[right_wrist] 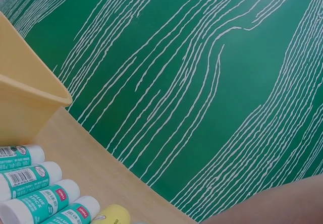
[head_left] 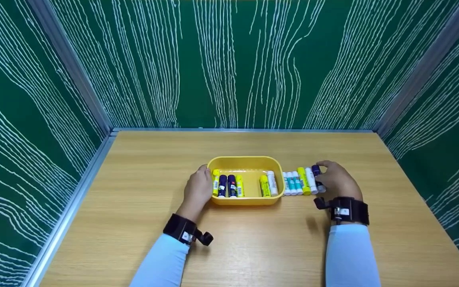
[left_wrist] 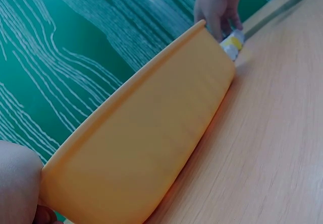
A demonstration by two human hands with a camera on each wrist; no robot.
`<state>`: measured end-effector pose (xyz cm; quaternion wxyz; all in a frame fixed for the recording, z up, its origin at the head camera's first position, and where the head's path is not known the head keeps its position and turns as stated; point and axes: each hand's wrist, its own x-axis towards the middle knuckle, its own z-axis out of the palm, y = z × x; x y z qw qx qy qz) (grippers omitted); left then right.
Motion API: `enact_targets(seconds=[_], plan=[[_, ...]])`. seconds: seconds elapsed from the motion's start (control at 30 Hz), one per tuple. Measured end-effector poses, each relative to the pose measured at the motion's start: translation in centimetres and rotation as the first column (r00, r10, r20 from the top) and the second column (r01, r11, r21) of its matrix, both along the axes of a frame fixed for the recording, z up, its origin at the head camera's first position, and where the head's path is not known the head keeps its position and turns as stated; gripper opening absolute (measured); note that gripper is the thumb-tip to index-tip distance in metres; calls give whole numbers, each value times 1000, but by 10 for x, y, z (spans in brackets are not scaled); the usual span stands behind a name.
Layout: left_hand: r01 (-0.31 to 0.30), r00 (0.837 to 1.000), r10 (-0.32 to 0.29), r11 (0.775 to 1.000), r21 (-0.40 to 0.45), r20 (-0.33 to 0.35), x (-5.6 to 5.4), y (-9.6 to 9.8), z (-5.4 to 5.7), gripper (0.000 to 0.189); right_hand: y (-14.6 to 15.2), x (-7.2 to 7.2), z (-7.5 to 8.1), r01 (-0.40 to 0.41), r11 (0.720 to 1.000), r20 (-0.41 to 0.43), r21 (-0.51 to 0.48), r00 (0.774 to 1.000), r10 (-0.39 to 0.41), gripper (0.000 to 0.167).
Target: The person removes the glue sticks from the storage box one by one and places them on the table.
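Your left hand (head_left: 198, 186) grips the end wall of the bin (head_left: 245, 202), which sits on the table (head_left: 253, 247) just to that hand's right; of the sticks inside, four lie toward that hand and two at the far end from it. Your right hand (head_left: 339, 181) bends over the dark stick (head_left: 316, 170) at the row's outer end; whether its fingers pinch the stick cannot be told, since the hand covers part of it. Left of this hand, between it and the bin, lie the white stick (head_left: 311, 180), the yellow stick (head_left: 303, 181) and the teal sticks (head_left: 292, 183), side by side. Hold the bin firm so that it does not nudge the row; align the dark stick with its white neighbour, and lift your right fingers straight up, as round sticks probably roll easily.
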<state>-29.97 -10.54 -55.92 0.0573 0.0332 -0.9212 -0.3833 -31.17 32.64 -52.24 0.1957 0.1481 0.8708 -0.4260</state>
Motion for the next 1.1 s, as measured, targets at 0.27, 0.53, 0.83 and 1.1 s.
enact_targets(seconds=[0.27, 0.53, 0.83, 1.1], plan=[[3, 1000, -3, 1000, -5, -20, 2, 0, 2, 44, 0, -1, -2, 18, 1000, -15, -21, 1000, -19, 71], [-2, 1000, 2, 1000, 1, 1, 1, 0, 0, 46, -1, -3, -3, 46, 997, 6, -65, 999, -46, 70], [-4, 1000, 4, 1000, 5, 0, 1, 0, 1, 45, 1, -4, -2, 6, 1000, 3, -29, 1000, -6, 64], [1, 1000, -1, 1000, 6, -3, 2, 0, 1, 46, 1, -2, -1, 25, 999, 16, -33, 1000, -24, 66]])
